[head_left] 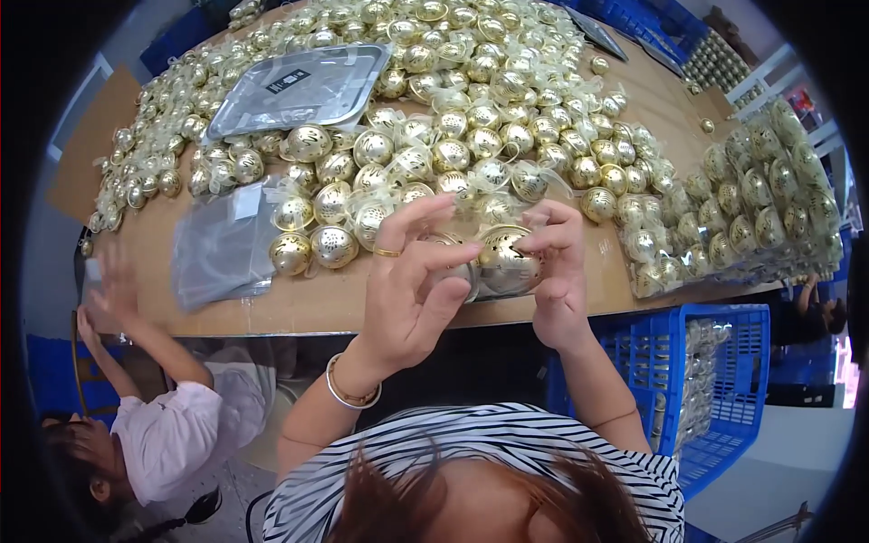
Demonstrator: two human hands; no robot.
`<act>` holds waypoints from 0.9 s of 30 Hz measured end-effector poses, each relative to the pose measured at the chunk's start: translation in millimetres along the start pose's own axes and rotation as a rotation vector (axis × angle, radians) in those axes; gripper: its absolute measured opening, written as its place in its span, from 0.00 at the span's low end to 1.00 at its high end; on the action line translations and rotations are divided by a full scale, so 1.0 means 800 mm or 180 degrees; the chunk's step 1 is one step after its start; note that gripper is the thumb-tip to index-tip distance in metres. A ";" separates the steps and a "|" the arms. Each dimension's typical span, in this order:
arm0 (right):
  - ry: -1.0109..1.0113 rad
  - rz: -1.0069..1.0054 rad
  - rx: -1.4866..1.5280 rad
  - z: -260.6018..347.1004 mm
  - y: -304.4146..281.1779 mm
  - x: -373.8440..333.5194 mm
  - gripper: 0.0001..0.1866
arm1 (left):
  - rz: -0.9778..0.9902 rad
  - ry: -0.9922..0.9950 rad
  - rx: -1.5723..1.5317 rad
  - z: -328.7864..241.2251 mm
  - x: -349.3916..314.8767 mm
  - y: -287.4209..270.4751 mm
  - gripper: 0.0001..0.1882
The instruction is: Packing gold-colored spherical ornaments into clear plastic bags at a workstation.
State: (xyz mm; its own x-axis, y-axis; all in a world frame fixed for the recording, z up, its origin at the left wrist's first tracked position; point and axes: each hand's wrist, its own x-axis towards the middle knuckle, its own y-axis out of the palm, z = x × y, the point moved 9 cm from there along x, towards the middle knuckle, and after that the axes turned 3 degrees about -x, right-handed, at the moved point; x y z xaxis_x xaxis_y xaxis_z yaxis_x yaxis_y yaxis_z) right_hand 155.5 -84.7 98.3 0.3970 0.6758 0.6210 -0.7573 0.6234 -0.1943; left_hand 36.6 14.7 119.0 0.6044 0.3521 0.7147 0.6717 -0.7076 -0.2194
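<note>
The gold ball (501, 258) is up in the air between the person's 2 hands, over the front edge of the brown worktop (335, 312). It is just left of the right hand (557, 271), which is the nearer hand. The fingers and thumb of that hand are bent and grip the ball's right side.

The left hand (403, 294) is curled by a 2nd ball (470, 271), which is partly hidden. I cannot tell if it grips that ball. The 2 balls sit side by side, in a line from left to right. Each is round, so it has no long way.

Past the hands is a big pile of balls (453, 127). Flat clear bags (222, 258) lie to the left, and packed balls (756, 204) are stacked to the right.
</note>
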 end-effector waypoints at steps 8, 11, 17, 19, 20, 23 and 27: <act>0.1427 -0.0268 0.0563 -0.013 -0.001 0.009 0.09 | -0.0346 -0.0600 -0.0660 0.013 0.001 0.000 0.16; 0.1359 -0.0587 0.1400 -0.025 -0.004 0.014 0.04 | -0.0455 -0.0591 -0.0796 0.024 -0.004 -0.003 0.14; -0.0382 0.0460 -0.1071 0.034 -0.008 0.026 0.10 | -0.0380 -0.0093 -0.0466 0.013 -0.001 -0.001 0.10; -0.0742 0.0494 -0.1436 0.049 -0.004 0.027 0.15 | -0.0174 0.0059 -0.0522 0.013 0.001 0.003 0.11; -0.0398 0.0313 -0.1411 0.045 -0.003 0.026 0.18 | -0.0220 0.0053 -0.0504 0.012 0.002 0.003 0.11; 0.0202 0.0462 -0.1571 0.044 0.006 0.038 0.16 | -0.0275 -0.0304 -0.0331 0.019 0.005 -0.001 0.13; -0.0269 0.0532 -0.1935 0.060 0.017 0.044 0.10 | -0.0322 -0.0250 -0.0339 0.012 0.007 -0.007 0.13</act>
State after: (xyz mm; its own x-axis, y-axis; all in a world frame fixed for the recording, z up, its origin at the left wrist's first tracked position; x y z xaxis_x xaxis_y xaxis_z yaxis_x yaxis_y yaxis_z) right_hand 134.5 -71.7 153.7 0.2378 0.7654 0.5980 -0.3659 0.6409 -0.6748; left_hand 39.9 26.7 117.6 0.5703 0.4688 0.6746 0.6842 -0.7255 -0.0742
